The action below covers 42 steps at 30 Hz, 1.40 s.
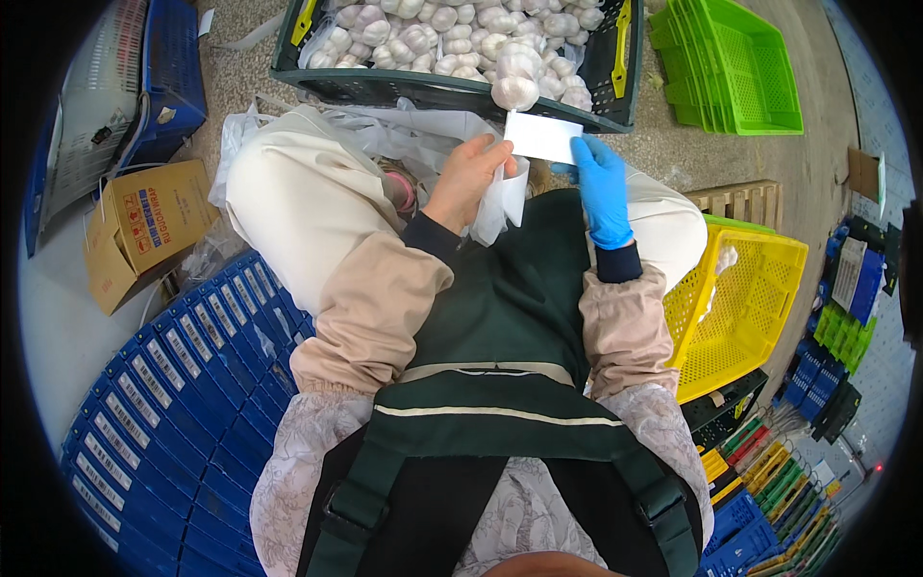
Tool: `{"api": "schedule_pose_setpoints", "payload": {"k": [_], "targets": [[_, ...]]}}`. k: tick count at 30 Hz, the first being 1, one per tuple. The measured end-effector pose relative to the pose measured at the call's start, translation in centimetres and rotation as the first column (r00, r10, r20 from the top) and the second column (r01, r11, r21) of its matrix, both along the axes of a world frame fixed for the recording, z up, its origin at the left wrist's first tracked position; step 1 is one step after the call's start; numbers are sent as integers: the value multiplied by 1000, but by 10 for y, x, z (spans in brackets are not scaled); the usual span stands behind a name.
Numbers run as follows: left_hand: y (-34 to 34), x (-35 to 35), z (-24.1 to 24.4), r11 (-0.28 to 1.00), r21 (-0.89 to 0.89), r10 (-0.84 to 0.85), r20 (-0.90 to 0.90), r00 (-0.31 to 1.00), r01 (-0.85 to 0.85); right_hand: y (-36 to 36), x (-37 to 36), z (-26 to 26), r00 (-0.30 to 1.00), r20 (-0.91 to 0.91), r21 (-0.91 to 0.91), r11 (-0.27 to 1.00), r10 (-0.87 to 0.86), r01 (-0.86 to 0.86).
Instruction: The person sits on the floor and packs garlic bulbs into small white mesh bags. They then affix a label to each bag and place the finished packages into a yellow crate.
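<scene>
My bare left hand [470, 180] is closed on a strip of white labels [513, 191], whose lower part hangs below the fingers. My right hand [600, 189], in a blue disposable glove, pinches the right end of a blank-looking white label [542, 138]. That label's left edge lies by my left fingertips. Just beyond it, bagged garlic bulbs [515, 92] rest over the near rim of a dark green plastic crate [404, 85], which is full of garlic bulbs [458, 40]. White plastic bags [411, 141] lie between my knees and the crate.
Nested green baskets [764, 72] stand at the upper right. A yellow basket [753, 317] holding some garlic is by my right side, near a wooden pallet [743, 202]. On the left are a cardboard box [155, 216], blue crates [173, 79] and a long stack of blue crates [216, 404].
</scene>
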<state>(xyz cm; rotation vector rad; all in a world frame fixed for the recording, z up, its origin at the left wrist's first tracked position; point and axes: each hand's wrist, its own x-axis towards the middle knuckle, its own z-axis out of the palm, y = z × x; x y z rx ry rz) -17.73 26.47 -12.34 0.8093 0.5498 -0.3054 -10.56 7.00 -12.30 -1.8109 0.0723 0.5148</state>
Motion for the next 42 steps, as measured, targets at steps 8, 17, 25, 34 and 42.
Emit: {"api": "schedule_pose_setpoints", "payload": {"k": [8,17,25,34,42], "targets": [[1,-1,3,992,-97,-79,9,997,79,43,-8,8,996,-72,191,979,-56,69],[-14,3,-11,872,472,-211,122,970,130,63,10,23,998,66,115,993,11,-18],[-6,3,-3,684,718,-327,146,934,127,87,18,33,970,128,-66,978,207,-200],[-2,6,16,888,412,-333,263,906,206,51,35,14,997,0,-129,989,-77,77],[-53,-14,68,757,611,-502,315,805,232,4,-2,43,829,-554,785,282,-79,551]]}}
